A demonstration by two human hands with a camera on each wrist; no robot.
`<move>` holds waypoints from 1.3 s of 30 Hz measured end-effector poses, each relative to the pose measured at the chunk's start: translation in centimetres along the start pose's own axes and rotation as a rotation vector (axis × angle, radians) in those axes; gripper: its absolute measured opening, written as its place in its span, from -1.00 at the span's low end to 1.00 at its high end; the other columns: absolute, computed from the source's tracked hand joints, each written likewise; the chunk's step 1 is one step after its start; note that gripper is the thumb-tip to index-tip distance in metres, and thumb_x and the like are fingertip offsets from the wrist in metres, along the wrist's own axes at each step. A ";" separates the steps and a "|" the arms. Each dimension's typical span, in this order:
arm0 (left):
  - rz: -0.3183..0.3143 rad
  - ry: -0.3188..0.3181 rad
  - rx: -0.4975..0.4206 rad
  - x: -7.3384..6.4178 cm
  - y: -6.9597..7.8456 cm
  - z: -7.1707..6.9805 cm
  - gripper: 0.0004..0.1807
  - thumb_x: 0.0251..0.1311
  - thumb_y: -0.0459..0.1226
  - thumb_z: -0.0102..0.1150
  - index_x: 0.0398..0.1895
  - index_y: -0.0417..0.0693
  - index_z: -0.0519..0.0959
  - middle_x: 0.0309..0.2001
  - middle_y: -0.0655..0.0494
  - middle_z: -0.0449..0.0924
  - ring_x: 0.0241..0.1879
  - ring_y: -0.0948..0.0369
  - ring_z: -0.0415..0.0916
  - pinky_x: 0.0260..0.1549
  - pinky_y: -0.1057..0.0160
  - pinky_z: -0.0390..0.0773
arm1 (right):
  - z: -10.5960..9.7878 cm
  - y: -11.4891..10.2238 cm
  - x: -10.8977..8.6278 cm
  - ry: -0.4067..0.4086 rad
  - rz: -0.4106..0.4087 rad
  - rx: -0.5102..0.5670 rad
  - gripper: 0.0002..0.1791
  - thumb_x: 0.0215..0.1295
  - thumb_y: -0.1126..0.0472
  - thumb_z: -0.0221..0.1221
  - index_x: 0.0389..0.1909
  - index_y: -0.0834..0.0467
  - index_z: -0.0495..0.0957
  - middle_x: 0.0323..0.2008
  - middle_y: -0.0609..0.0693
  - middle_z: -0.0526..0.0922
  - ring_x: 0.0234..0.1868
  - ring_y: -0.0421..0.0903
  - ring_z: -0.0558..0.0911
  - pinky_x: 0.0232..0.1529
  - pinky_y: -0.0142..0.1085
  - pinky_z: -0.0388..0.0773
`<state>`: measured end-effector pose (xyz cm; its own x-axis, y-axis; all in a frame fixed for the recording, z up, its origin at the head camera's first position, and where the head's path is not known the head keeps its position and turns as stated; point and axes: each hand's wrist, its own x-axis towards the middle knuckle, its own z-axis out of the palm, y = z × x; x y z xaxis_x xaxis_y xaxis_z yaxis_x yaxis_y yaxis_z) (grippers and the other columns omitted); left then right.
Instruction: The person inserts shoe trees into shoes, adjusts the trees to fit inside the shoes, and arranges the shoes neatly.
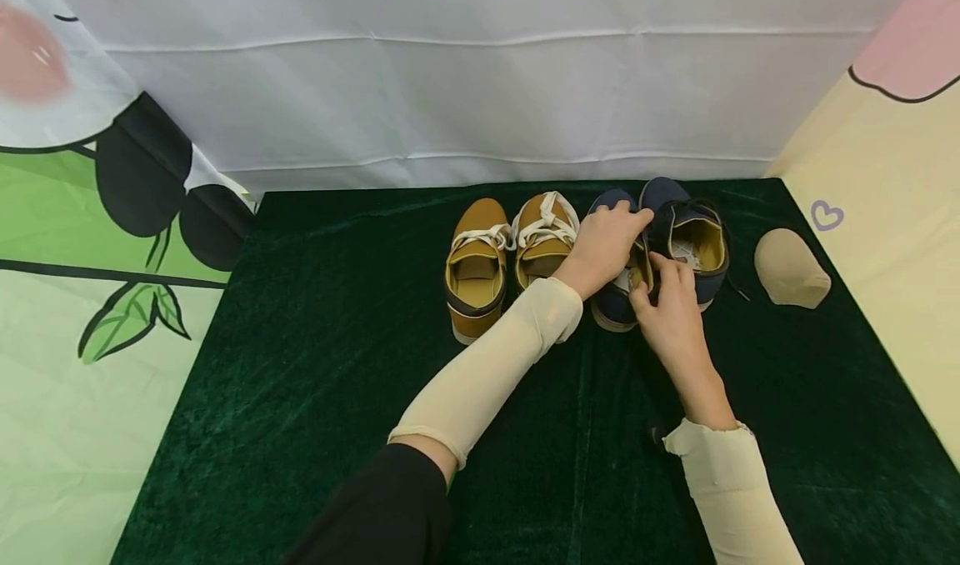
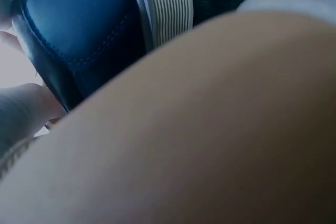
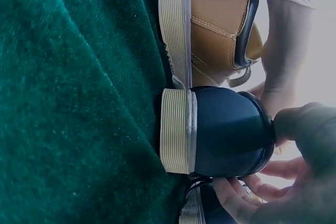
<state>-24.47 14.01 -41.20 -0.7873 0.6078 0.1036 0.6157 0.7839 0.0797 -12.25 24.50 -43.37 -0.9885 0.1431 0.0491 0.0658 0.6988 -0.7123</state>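
Two navy shoes stand side by side at the back of the cloth, toes away from me. My left hand (image 1: 606, 247) lies over the front of the left navy shoe (image 1: 617, 308), its fingers bent at the lacing and upper edge; the fingertips are partly hidden. At the same shoe's opening, my right hand (image 1: 675, 313) grips the collar between thumb and fingers. In the right wrist view the thumb is on top of the heel (image 3: 231, 129) and the fingers lie along its side. Just to the right stands the other navy shoe (image 1: 711, 282), with black laces and a yellowish lining.
A pair of tan shoes with white laces, the left one (image 1: 480, 217) and the right one (image 1: 531, 215), stands left of the navy pair. Toward the right edge lies a beige rounded piece (image 1: 789, 267). Dark green cloth (image 1: 337, 365) covers the surface; a white curtain (image 1: 450, 107) hangs behind.
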 end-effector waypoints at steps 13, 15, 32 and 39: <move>-0.030 -0.005 0.009 -0.2 0.1 0.2 -0.44 0.48 -0.17 0.20 0.49 0.21 0.35 0.33 0.05 0.52 0.06 0.05 0.62 -0.05 0.18 0.72 | -1.0 0.8 -0.6 0.058 -0.046 -0.039 -0.42 0.59 0.10 0.04 0.48 0.31 0.31 0.28 0.39 0.39 0.11 0.29 0.50 0.07 0.19 0.53; -0.051 -0.011 0.013 -0.2 0.3 0.3 -0.44 0.47 -0.15 0.21 0.48 0.18 0.33 0.32 0.05 0.50 0.11 0.05 0.59 -0.03 0.17 0.72 | -1.3 0.9 -0.7 0.071 -0.052 -0.045 -0.44 0.57 0.12 0.06 0.47 0.30 0.34 0.26 0.39 0.41 0.14 0.31 0.51 0.08 0.20 0.54; -0.166 0.038 -0.038 -0.5 3.1 -1.4 -0.55 0.53 0.02 -0.09 0.41 0.25 0.35 0.35 0.16 0.42 0.37 0.06 0.33 0.45 -0.09 0.25 | -3.8 3.4 -0.9 0.175 -0.023 -0.079 -0.52 0.54 0.24 0.08 0.41 0.29 0.43 0.17 0.36 0.44 0.14 0.29 0.49 0.06 0.09 0.46; -0.093 -0.013 -0.098 0.4 3.9 -0.7 -0.53 0.62 0.05 -0.20 0.51 0.39 0.27 0.45 0.29 0.38 0.43 0.17 0.33 0.44 0.01 0.29 | -5.1 4.7 -0.8 0.145 0.038 -0.098 -0.47 0.57 0.21 0.03 0.47 0.29 0.34 0.27 0.39 0.35 0.22 0.34 0.44 0.15 0.22 0.46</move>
<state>-22.35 17.21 -40.18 -0.8411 0.5352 0.0785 0.5399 0.8213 0.1844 -10.46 31.30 -43.19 -0.9556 0.2649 0.1289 0.1225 0.7553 -0.6438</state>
